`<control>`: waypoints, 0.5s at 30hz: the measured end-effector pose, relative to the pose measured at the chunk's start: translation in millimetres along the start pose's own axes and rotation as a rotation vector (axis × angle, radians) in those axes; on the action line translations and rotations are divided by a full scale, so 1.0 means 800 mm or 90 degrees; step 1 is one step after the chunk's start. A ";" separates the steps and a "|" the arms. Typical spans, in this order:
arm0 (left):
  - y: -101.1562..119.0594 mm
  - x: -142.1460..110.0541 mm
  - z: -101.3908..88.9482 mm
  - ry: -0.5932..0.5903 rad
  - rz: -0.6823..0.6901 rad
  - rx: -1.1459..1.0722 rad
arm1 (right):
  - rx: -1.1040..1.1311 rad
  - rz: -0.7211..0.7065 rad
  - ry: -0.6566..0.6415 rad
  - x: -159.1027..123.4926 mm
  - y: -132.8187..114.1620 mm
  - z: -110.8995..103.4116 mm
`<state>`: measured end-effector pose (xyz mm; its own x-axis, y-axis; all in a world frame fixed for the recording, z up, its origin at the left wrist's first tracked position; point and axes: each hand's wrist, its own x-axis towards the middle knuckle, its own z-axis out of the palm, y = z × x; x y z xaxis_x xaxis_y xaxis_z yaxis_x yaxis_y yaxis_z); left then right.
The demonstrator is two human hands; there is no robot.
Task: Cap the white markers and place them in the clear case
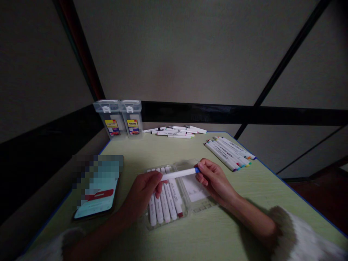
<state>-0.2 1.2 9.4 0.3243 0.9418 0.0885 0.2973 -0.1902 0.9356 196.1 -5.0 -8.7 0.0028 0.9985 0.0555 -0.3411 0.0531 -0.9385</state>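
Both my hands hold one white marker (178, 174) level above an open clear plastic case (187, 203). My left hand (144, 190) pinches its left end. My right hand (213, 179) grips the right end at its blue cap (197, 170). Several white markers (164, 199) lie side by side in the case's left half. The right half shows a white paper insert (194, 188).
A phone (96, 188) lies at the left of the pale green table (190, 232). Two upright clear marker boxes (119, 119) stand at the back left. Loose markers (176, 132) lie at the back; a neat row of markers (230, 153) at the right.
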 end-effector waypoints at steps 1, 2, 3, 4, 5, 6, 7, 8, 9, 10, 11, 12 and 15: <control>-0.002 0.001 0.000 0.001 0.009 0.003 | -0.001 -0.001 0.002 0.000 0.000 0.000; -0.003 0.001 0.000 0.001 0.021 0.004 | -0.002 0.000 0.004 0.000 -0.001 0.000; -0.005 0.002 0.000 0.000 0.032 0.003 | -0.003 0.001 0.004 0.000 -0.001 0.000; -0.007 0.002 0.000 -0.003 0.040 0.001 | -0.003 0.002 0.004 0.000 -0.001 -0.001; -0.008 0.002 0.000 -0.005 0.044 -0.001 | -0.004 0.005 0.003 0.001 -0.001 -0.001; -0.010 0.002 0.000 -0.006 0.045 0.000 | -0.003 0.007 0.003 0.001 -0.001 -0.002; -0.011 0.002 0.000 -0.006 0.045 0.004 | -0.001 0.009 0.003 0.001 -0.001 -0.003; -0.012 0.002 0.000 -0.006 0.047 0.012 | 0.003 0.011 0.003 0.002 -0.002 -0.003; -0.012 0.001 0.000 -0.004 0.052 0.023 | 0.008 0.012 0.004 0.002 -0.002 -0.003; -0.012 0.001 -0.001 -0.002 0.062 0.034 | 0.014 0.013 0.004 0.002 -0.003 -0.004; -0.012 0.000 -0.001 0.000 0.074 0.046 | 0.020 0.013 0.004 0.001 -0.003 -0.004; -0.011 0.000 -0.002 0.001 0.084 0.057 | 0.023 0.013 0.003 0.001 -0.003 -0.004; -0.008 0.000 -0.004 0.013 0.101 0.078 | 0.023 0.014 0.003 0.000 -0.003 -0.003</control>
<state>-5.2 3.0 4.7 0.3577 0.9028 0.2388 0.3513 -0.3671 0.8613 199.3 -5.0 -7.3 -0.0008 0.9994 0.0335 -0.3751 0.0308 -0.9265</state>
